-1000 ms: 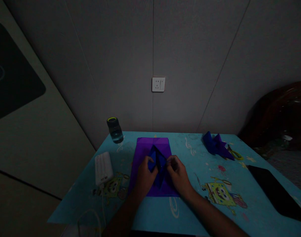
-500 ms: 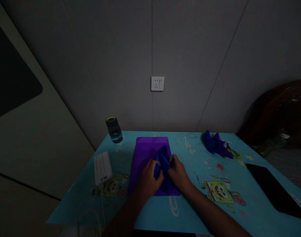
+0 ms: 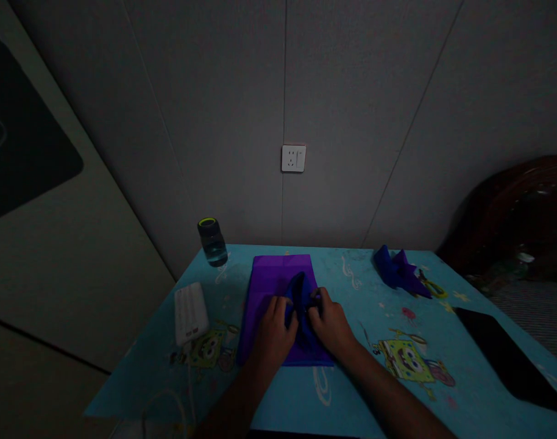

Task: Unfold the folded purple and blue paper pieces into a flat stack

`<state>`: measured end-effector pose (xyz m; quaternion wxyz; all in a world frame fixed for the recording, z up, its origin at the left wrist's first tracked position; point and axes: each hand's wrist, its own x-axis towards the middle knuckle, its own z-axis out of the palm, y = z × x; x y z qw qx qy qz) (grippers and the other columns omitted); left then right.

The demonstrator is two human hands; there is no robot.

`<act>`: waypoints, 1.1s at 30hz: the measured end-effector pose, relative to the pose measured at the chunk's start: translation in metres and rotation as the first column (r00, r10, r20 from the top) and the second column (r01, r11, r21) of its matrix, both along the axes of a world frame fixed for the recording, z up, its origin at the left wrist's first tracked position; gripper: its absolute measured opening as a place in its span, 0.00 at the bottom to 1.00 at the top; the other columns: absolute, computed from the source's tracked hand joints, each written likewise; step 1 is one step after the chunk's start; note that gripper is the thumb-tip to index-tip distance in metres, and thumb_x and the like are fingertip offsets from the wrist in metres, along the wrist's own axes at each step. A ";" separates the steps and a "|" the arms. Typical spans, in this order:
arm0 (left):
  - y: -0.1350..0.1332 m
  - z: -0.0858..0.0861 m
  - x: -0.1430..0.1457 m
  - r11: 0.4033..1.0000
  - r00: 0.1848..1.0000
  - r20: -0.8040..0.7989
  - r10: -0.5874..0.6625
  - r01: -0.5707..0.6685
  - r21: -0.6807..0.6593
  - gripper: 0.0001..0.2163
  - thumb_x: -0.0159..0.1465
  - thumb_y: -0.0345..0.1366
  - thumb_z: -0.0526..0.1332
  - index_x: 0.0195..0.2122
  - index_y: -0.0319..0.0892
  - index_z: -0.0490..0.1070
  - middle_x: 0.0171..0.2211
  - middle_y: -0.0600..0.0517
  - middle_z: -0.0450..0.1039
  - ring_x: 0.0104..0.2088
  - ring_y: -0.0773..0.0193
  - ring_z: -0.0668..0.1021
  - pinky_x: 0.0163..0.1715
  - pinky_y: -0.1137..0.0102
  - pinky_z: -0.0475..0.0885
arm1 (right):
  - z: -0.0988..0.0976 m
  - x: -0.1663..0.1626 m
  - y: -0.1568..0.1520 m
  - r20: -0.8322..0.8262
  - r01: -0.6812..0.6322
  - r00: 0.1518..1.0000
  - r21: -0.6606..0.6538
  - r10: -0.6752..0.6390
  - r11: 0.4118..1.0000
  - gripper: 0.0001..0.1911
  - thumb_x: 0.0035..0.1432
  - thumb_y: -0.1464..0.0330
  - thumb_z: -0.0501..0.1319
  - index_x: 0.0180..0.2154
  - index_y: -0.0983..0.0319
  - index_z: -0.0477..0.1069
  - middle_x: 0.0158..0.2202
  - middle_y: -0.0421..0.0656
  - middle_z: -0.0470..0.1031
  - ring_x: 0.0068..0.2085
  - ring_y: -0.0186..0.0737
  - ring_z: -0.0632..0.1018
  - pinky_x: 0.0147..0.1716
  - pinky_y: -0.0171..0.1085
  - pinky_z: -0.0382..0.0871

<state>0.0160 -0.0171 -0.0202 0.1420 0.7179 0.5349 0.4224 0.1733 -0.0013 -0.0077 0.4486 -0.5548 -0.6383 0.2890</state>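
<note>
A piece of folded blue paper (image 3: 299, 286) stands between my hands, its middle pulled apart into a hollow. My left hand (image 3: 276, 326) grips its left side, with the fingers curled over the edge. On the opposite side, my right hand (image 3: 328, 320) pinches the paper between thumb and fingers. Both hands are just above a stack of purple sheets (image 3: 272, 274) lying flat on the table. The lower folds of the blue paper are dark and hard to make out.
Folded blue and purple paper shapes (image 3: 400, 271) lie at the back right beside yellow-handled scissors (image 3: 434, 288). A dark bottle (image 3: 212, 242) stands back left, near a white power bank (image 3: 191, 314) with a cable. A black flat panel (image 3: 507, 353) lies along the right edge of the blue table (image 3: 351, 384).
The blue paper has been opened wider, showing a deeper hollow between its sides. Both hands keep hold of it in nearly the same place. The view has tilted slightly.
</note>
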 end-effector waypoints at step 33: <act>0.015 0.000 -0.015 0.991 0.875 0.482 0.041 0.028 -0.134 0.20 0.62 0.30 0.52 0.56 0.40 0.64 0.54 0.42 0.74 0.53 0.57 0.77 0.53 0.61 0.72 | 0.008 0.012 0.004 -0.485 -0.170 0.866 -0.063 0.119 0.983 0.19 0.60 0.54 0.60 0.43 0.62 0.76 0.33 0.42 0.79 0.31 0.40 0.76 0.35 0.37 0.71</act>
